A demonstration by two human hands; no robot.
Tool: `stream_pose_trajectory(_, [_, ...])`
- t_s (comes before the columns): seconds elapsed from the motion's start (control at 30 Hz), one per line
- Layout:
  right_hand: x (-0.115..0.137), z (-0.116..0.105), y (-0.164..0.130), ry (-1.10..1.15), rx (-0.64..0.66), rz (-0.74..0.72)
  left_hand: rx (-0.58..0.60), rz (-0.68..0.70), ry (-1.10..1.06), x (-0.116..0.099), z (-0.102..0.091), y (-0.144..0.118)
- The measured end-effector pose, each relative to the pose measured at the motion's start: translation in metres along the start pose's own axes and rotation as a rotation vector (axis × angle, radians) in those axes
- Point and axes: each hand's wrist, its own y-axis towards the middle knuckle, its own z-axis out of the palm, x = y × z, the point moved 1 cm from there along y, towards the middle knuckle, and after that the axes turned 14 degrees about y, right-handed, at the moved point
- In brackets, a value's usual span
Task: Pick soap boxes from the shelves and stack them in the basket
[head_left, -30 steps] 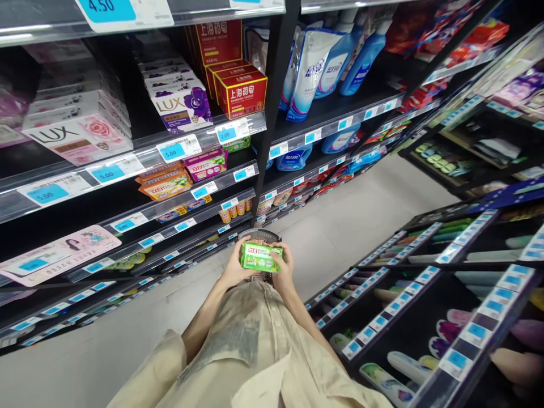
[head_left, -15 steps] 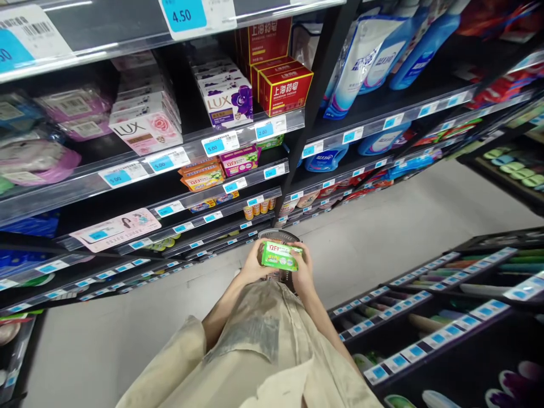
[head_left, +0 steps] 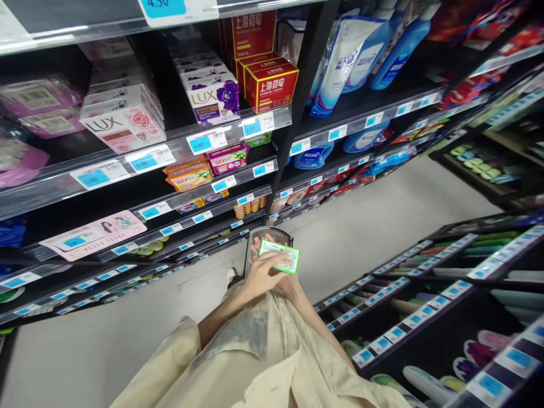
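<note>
A green and white soap pack (head_left: 278, 248) is between my hands, low in front of my body, its back label turned upward. My right hand (head_left: 290, 282) holds the pack from below, most of its fingers hidden beneath it. Across the pack's lower left lies my left hand (head_left: 264, 276), its fingers closed over the face and edge of the wrapper. Just beyond my hands is a dark shopping basket (head_left: 247, 249) with pinkish items inside, partly covered by the pack and my hands.
Ahead and left, shelves (head_left: 232, 136) hold LUX soap boxes (head_left: 212, 99), red soap boxes (head_left: 272, 85) and orange soap packs (head_left: 187, 173). Blue detergent bottles (head_left: 399, 56) stand farther right. A slipper rack (head_left: 399, 334) borders the aisle floor (head_left: 352, 226) on the right.
The soap pack has been turned so another printed side shows. My left hand has shifted from its left edge across its face, and my right hand has moved underneath. The view has swung slightly right.
</note>
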Motion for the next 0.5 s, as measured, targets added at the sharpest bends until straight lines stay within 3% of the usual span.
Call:
stream_pose_trajectory(0.1, [-0.003,-0.006,-0.029,-0.125,-0.271,-0.11,0.127,0.259,0.014,-0.006,0.008,-0.003])
stream_pose_trajectory(0.2, [-0.002,-0.01,-0.045,-0.226,-0.418,-0.182,0.194,0.352,-0.012,-0.006,0.009,-0.001])
stream_pose_trajectory(0.37, [0.011,-0.019,-0.048,-0.029,-0.241,-0.204,0.213,0.38,-0.045,-0.009,0.007,0.007])
stream_pose_trajectory(0.5, [0.019,-0.03,-0.047,0.083,-0.138,-0.182,0.271,0.284,-0.087,-0.012,0.008,0.01])
